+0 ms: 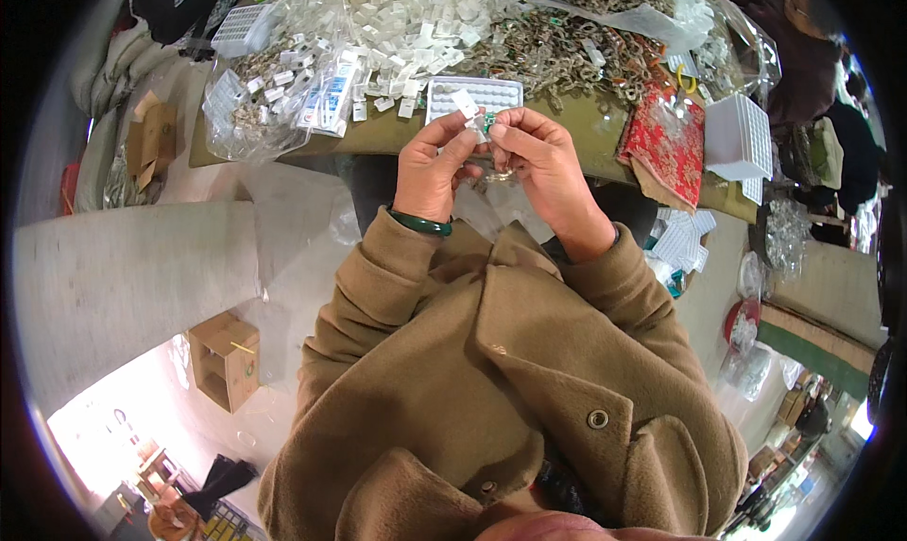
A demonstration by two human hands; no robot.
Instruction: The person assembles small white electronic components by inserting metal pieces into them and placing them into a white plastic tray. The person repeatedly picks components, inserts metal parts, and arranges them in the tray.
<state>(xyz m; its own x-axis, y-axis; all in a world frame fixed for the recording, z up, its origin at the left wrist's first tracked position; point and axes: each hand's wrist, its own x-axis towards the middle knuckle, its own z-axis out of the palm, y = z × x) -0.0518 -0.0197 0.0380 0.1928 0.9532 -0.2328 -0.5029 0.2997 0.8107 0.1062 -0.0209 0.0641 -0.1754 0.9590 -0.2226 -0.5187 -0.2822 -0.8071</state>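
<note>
Both hands meet in front of my chest at the table's near edge. Pinched in the fingers of my left hand point(425, 174) is a small white plastic piece point(464, 103), like a little casing or tag. My right hand point(553, 168) pinches a tiny green part point(488, 122) right beside it; whether the two pieces are joined, I cannot tell. A few thin, shiny bits hang under the right fingers, too small to name. Just beyond the fingertips lies a white compartment tray point(505, 91), partly covered by my hands. A dark green bangle point(421, 223) circles my left wrist.
White plastic pieces point(397, 31) heap up on the table point(368, 138), beside a pile of brownish metallic-looking strips point(557, 54). A red patterned cloth point(666, 144) and stacked white trays point(737, 137) lie right. People sit at both far sides. Cardboard boxes point(227, 360) stand left.
</note>
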